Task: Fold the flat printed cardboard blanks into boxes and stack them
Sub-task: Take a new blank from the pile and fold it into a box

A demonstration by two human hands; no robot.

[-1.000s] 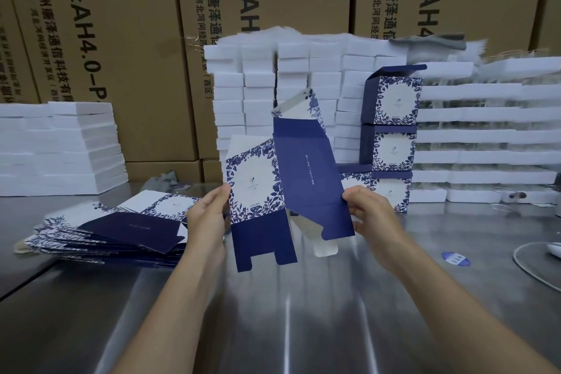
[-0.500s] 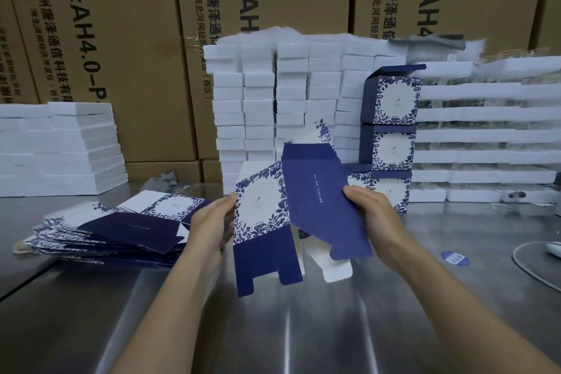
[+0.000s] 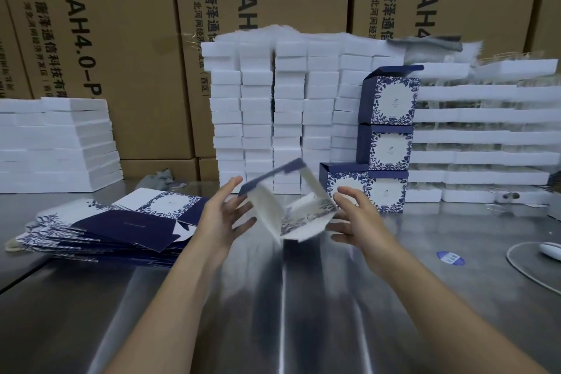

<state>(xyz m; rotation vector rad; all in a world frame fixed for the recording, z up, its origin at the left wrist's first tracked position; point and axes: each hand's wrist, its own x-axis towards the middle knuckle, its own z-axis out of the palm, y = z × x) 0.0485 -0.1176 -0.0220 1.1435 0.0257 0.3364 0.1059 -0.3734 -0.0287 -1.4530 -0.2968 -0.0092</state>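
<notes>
Popping from a flat sheet into a hollow sleeve, the blank [image 3: 282, 212] now hangs tilted between our palms just above the tabletop [image 3: 273, 307], its white inside facing us. Half a second ago we pinched it at both edges. Our left hand [image 3: 226, 217] and right hand [image 3: 356, 218] have given up those pinches. The fingers [image 3: 231, 188] of both are straight and spread, flanking the sleeve, though blur keeps us from saying whether they touch it. We judge the squaring under way, with the bottom flaps not yet tucked. To the left lies the pile of flat blanks [image 3: 121, 222]. Behind, to the right, four finished boxes [image 3: 385, 143] stand stacked against white foam trays [image 3: 273, 106] and brown cartons [image 3: 106, 39].
</notes>
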